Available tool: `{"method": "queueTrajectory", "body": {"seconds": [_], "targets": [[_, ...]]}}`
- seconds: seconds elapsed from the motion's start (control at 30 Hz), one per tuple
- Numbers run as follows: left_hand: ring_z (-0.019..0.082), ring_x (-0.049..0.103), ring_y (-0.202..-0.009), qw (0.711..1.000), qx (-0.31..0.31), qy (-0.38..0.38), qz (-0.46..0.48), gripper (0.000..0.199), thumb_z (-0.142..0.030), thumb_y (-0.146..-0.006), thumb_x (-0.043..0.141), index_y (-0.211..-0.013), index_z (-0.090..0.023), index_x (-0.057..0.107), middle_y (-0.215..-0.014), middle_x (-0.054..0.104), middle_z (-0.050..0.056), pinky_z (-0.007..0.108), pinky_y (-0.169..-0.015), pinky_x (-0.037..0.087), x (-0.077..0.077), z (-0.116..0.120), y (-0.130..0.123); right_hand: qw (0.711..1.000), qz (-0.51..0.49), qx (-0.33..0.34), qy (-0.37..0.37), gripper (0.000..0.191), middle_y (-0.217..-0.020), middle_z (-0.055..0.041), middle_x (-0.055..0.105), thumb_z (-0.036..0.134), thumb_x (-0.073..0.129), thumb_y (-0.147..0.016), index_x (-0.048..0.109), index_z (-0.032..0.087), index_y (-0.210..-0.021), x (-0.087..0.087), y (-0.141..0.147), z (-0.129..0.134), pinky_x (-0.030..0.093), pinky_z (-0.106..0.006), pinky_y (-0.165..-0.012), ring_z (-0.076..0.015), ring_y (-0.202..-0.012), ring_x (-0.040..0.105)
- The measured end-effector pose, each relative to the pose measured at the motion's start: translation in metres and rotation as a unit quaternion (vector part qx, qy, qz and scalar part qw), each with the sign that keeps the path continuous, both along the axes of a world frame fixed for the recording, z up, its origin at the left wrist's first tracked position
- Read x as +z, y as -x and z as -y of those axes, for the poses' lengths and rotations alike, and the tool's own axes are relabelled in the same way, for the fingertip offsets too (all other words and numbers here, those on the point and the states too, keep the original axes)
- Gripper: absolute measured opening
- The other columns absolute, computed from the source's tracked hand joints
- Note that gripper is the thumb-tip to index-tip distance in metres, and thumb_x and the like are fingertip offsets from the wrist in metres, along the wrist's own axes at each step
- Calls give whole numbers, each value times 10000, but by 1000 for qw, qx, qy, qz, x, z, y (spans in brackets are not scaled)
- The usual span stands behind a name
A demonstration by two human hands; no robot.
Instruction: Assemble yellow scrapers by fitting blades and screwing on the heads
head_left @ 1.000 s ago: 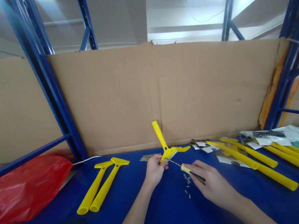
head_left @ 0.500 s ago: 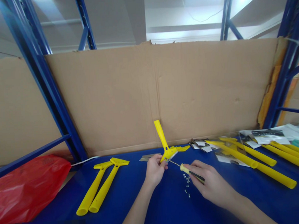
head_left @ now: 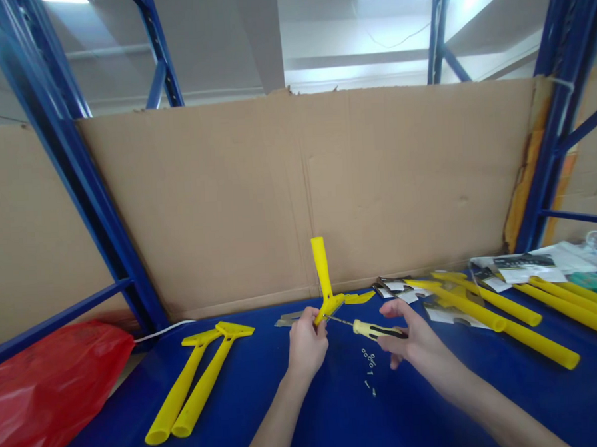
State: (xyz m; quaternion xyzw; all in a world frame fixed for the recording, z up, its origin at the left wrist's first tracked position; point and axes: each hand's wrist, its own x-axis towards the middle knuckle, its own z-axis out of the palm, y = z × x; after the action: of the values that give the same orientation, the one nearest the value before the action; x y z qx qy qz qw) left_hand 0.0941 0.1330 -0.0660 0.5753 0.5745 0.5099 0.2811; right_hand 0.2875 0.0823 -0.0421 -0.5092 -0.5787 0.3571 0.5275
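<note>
My left hand (head_left: 308,340) is closed on the head end of a yellow scraper (head_left: 321,269), whose hollow handle points up. In my right hand (head_left: 418,337) lies a screwdriver (head_left: 371,329) with a cream and black handle, its fingers loosened and partly spread around the rear of it. The screwdriver's shaft reaches left to the scraper's head; its tip is too small to make out there. Below the screwdriver, several small screws and nuts (head_left: 368,363) lie on the blue tabletop (head_left: 348,414). Thin metal blades (head_left: 285,319) lie just behind my left hand.
Two yellow scrapers (head_left: 211,375) lie at the left, near a red plastic bag (head_left: 52,390). More yellow handles (head_left: 539,343) and packaging (head_left: 526,268) are piled at the right. A yellow piece (head_left: 360,297) lies behind the hands. Cardboard (head_left: 297,197) stands along the back between blue posts.
The scraper in my left hand has turned more upright. My right hand's fingers have opened outward around the screwdriver's handle, which is now closer to level. The whole view has shifted slightly.
</note>
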Motion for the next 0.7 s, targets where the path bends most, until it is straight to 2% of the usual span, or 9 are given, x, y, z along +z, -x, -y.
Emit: {"method": "queueTrajectory", "body": {"seconds": [0.07, 0.13, 0.27, 0.33, 0.43, 0.47, 0.53, 0.6, 0.7], "targets": [[163, 624, -602, 1000, 5, -4, -1, 135, -103, -680, 658, -734, -206, 589, -636, 661, 6, 199, -564, 381, 0, 0, 1, 999, -37, 18, 5, 310, -993, -16, 511, 215, 560, -625, 473, 232, -922, 3, -1, 0, 523, -224, -406, -78, -527, 573], [161, 617, -595, 1000, 9, -17, -18, 135, -105, -689, 651, -743, -208, 583, -633, 653, 0, 198, -563, 370, 0, 1, 2, 998, -61, 15, 18, 285, -922, -6, 527, 266, 586, -628, 468, 228, -885, 8, -2, 1, 541, -248, -418, -120, -576, 610], [163, 592, -575, 990, 12, -60, -127, 129, -99, -736, 591, -801, -211, 581, -629, 635, 0, 211, -560, 339, -1, 5, 2, 999, 10, -39, 8, 300, -629, 26, 548, 463, 499, -777, 515, 205, -928, 19, 1, 8, 430, -219, -304, -105, -354, 511], [168, 584, -571, 983, 19, -70, -172, 130, -97, -755, 559, -820, -208, 578, -631, 635, 6, 219, -560, 330, -2, 5, 2, 997, 46, -55, -37, 342, -695, -2, 599, 447, 465, -813, 506, 206, -1053, 21, 4, 13, 383, -207, -288, -75, -308, 453], [173, 607, -604, 985, 32, -55, -162, 116, -100, -768, 534, -818, -203, 554, -662, 651, 21, 220, -567, 345, -2, 4, 4, 997, 42, -31, -60, 435, -990, -57, 610, 361, 502, -783, 397, 247, -1189, 16, 6, 16, 385, -212, -293, -57, -342, 455], [174, 617, -619, 987, 34, -48, -150, 111, -103, -770, 531, -817, -203, 544, -676, 658, 25, 220, -571, 355, -2, 3, 5, 997, 51, -19, -55, 410, -982, -53, 610, 354, 501, -780, 408, 244, -1164, 14, 6, 15, 391, -216, -305, -65, -358, 465], [171, 631, -641, 989, 37, -40, -135, 106, -104, -772, 529, -810, -204, 530, -695, 667, 25, 218, -575, 370, -2, 1, 6, 995, 86, -13, -45, 273, -795, -25, 616, 389, 457, -813, 488, 217, -1023, 11, 5, 13, 396, -219, -339, -100, -406, 502], [164, 636, -642, 989, 44, -37, -133, 109, -100, -773, 527, -803, -204, 525, -687, 668, 16, 217, -576, 381, -1, 0, 7, 993, 108, -33, -41, 294, -687, -15, 593, 444, 406, -846, 515, 204, -975, 9, 5, 11, 400, -223, -367, -120, -435, 518], [152, 640, -630, 989, 60, -28, -133, 108, -95, -778, 521, -802, -200, 527, -679, 670, 6, 216, -570, 394, 0, 0, 7, 996, 78, -37, -27, 462, -945, -51, 608, 466, 464, -811, 385, 236, -1203, 9, 5, 11, 384, -226, -329, -92, -412, 494]]}}
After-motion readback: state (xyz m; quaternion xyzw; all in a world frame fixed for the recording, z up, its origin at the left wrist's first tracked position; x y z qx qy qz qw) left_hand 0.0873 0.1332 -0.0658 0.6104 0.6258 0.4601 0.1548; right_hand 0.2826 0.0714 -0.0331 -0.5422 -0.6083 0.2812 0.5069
